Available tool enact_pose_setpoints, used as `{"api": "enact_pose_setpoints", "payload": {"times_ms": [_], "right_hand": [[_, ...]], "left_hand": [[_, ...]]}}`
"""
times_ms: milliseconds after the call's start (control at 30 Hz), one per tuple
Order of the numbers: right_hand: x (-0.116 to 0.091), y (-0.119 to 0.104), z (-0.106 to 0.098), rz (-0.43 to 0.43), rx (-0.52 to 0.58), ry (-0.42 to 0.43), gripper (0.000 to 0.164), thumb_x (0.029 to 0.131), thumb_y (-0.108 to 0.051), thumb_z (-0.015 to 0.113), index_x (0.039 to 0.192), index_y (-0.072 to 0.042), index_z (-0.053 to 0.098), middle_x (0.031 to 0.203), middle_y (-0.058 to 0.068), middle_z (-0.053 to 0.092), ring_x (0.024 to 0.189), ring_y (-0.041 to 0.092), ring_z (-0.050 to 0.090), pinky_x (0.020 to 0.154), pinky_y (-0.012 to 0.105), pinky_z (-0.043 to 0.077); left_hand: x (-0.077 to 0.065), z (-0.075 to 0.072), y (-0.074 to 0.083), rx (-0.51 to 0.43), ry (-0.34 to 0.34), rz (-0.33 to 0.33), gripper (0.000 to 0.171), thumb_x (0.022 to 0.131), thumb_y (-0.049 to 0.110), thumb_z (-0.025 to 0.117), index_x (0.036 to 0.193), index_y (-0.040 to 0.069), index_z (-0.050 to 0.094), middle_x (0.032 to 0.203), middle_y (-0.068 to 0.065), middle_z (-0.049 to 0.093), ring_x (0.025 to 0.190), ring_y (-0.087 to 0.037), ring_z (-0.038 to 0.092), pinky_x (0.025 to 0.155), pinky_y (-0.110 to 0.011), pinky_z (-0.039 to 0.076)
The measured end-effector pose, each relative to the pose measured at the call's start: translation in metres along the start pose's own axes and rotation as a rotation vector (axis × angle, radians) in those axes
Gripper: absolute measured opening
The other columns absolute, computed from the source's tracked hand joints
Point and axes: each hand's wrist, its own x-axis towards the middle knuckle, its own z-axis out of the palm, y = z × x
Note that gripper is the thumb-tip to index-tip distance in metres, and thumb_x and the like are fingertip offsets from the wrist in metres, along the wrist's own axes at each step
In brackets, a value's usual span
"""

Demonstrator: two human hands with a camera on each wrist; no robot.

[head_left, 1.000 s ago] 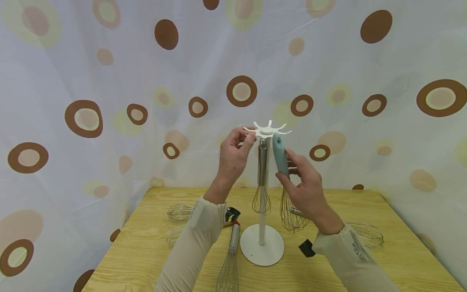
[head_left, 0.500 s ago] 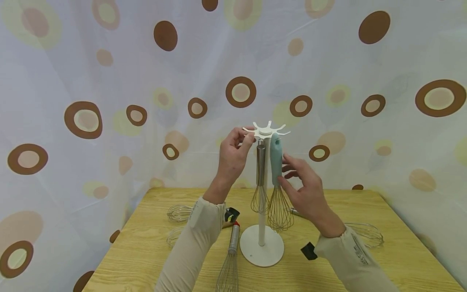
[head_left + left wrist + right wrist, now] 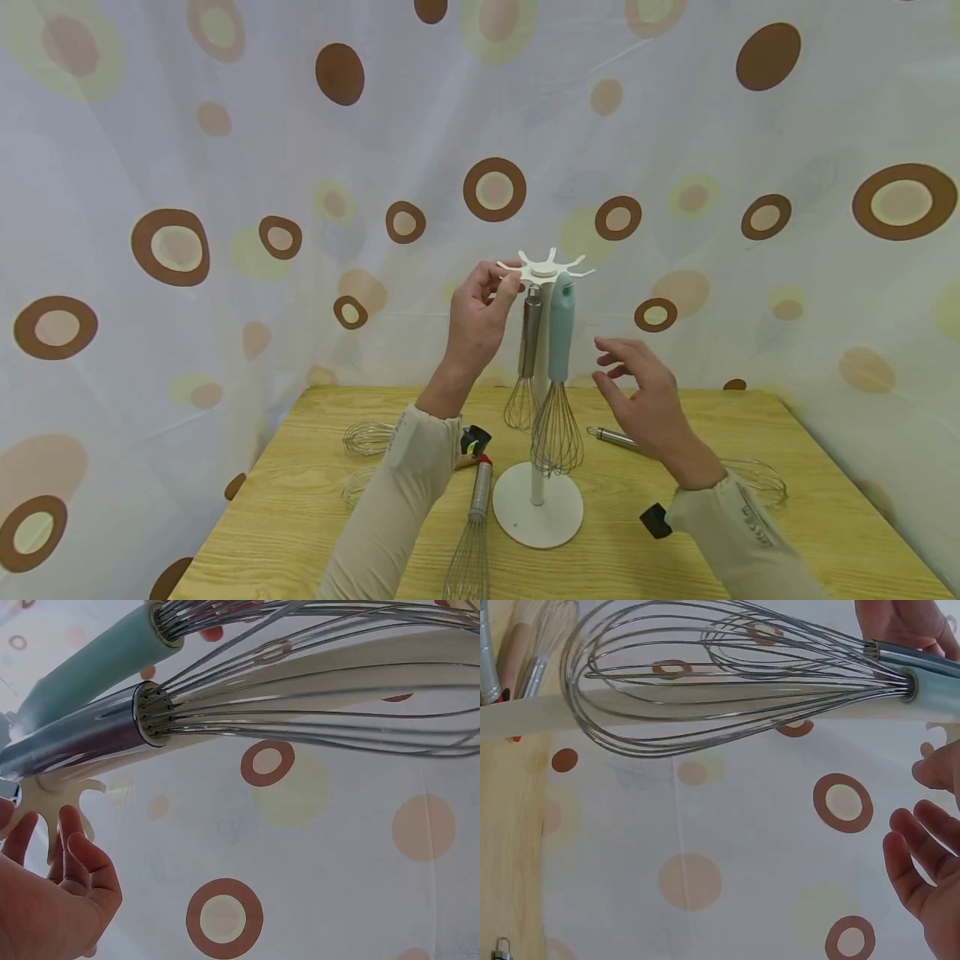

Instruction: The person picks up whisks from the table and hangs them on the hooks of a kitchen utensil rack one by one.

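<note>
A white utensil stand point(image 3: 537, 533) with a ring of hooked arms carries two hanging whisks. One whisk has a mint-green handle point(image 3: 561, 333); the other, to its left, is a smaller whisk with a shiny metal handle point(image 3: 528, 333). My left hand point(image 3: 477, 317) pinches an arm of the stand's top at its left side; in the left wrist view, the left hand point(image 3: 56, 900) has its fingers curled around the hooks. To the right of the mint-green whisk, my right hand point(image 3: 648, 404) is held in the air, fingers apart and holding nothing.
On the wooden table point(image 3: 615, 550) lie more whisks: one with a ribbed metal handle point(image 3: 480, 500) in front, wire whisks point(image 3: 367, 437) at the left, and a metal-handled whisk point(image 3: 618, 437) partly behind the right arm. A patterned curtain point(image 3: 420, 100) hangs behind.
My right hand has let go of the mint-green whisk and drawn back to the right. That whisk has swung left and hangs from the stand. The left hand stays put.
</note>
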Motion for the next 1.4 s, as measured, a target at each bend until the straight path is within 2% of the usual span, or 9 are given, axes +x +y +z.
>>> {"api": "enact_pose_setpoints", "payload": {"times_ms": [133,233,333,433,600,833,1033,1233,1400], "right_hand": [[-0.010,0.012,-0.001,0.012,-0.052,-0.053,0.048,0.075,0.015,0.070,0.120,0.001,0.060,0.109,0.013,0.060,0.087,0.023,0.060,0.074,0.020,0.047],[-0.017,0.021,-0.001,0.050,-0.099,-0.115,0.045,0.077,0.011,0.070,0.120,0.000,0.060,0.110,0.014,0.060,0.087,0.023,0.060,0.071,0.028,0.050],[-0.024,0.030,-0.002,0.120,-0.143,-0.203,0.043,0.081,0.007,0.069,0.122,0.000,0.059,0.110,0.015,0.059,0.089,0.026,0.060,0.070,0.039,0.051],[-0.032,0.040,-0.003,0.224,-0.157,-0.314,0.041,0.084,0.003,0.066,0.124,0.001,0.057,0.112,0.018,0.058,0.092,0.030,0.059,0.073,0.046,0.050],[-0.044,0.058,-0.004,0.372,-0.194,-0.475,0.041,0.088,-0.002,0.063,0.128,0.001,0.054,0.116,0.019,0.057,0.098,0.034,0.057,0.078,0.048,0.049],[-0.059,0.083,-0.005,0.456,-0.209,-0.616,0.036,0.089,-0.006,0.062,0.124,0.003,0.057,0.116,0.020,0.057,0.101,0.039,0.057,0.079,0.050,0.048],[-0.073,0.104,-0.005,0.501,-0.230,-0.700,0.035,0.088,-0.007,0.062,0.122,0.004,0.058,0.113,0.021,0.058,0.100,0.039,0.055,0.078,0.051,0.048],[-0.087,0.118,-0.004,0.537,-0.233,-0.728,0.036,0.088,-0.006,0.061,0.122,0.006,0.057,0.113,0.022,0.057,0.101,0.043,0.054,0.078,0.052,0.047],[-0.096,0.129,-0.002,0.555,-0.257,-0.742,0.038,0.088,-0.005,0.062,0.123,0.007,0.055,0.115,0.026,0.056,0.102,0.044,0.054,0.079,0.052,0.047]], "left_hand": [[-0.001,0.000,0.000,0.009,-0.001,0.020,0.016,0.097,0.013,0.052,0.096,-0.002,0.056,0.115,-0.014,0.061,0.094,-0.036,0.059,0.072,-0.024,0.044],[-0.001,-0.001,-0.001,0.018,0.000,0.029,0.016,0.097,0.014,0.051,0.096,-0.001,0.056,0.114,-0.013,0.061,0.092,-0.031,0.060,0.071,-0.024,0.043],[-0.001,-0.001,-0.001,0.023,0.004,0.028,0.015,0.097,0.014,0.052,0.095,-0.001,0.056,0.114,-0.012,0.061,0.090,-0.025,0.060,0.070,-0.024,0.044],[-0.001,0.000,0.000,0.021,0.006,0.021,0.015,0.097,0.013,0.052,0.095,-0.001,0.056,0.115,-0.012,0.061,0.090,-0.023,0.060,0.072,-0.024,0.045],[-0.001,-0.001,0.000,0.009,0.006,0.019,0.015,0.097,0.013,0.053,0.095,-0.002,0.056,0.115,-0.013,0.061,0.092,-0.029,0.060,0.072,-0.024,0.044],[-0.002,-0.001,-0.001,0.007,0.003,0.017,0.015,0.097,0.013,0.052,0.095,-0.001,0.056,0.115,-0.012,0.061,0.092,-0.030,0.060,0.073,-0.024,0.045],[-0.001,-0.001,-0.001,0.002,-0.002,0.021,0.015,0.097,0.014,0.052,0.094,-0.001,0.056,0.116,-0.013,0.061,0.094,-0.032,0.060,0.074,-0.025,0.046],[-0.002,0.000,0.000,0.007,0.003,0.018,0.015,0.097,0.014,0.052,0.092,0.000,0.056,0.116,-0.011,0.061,0.090,-0.019,0.061,0.076,-0.025,0.047],[-0.002,-0.001,0.000,0.000,-0.002,0.018,0.014,0.097,0.013,0.052,0.093,0.000,0.056,0.116,-0.011,0.061,0.089,-0.017,0.061,0.078,-0.026,0.048]]}}
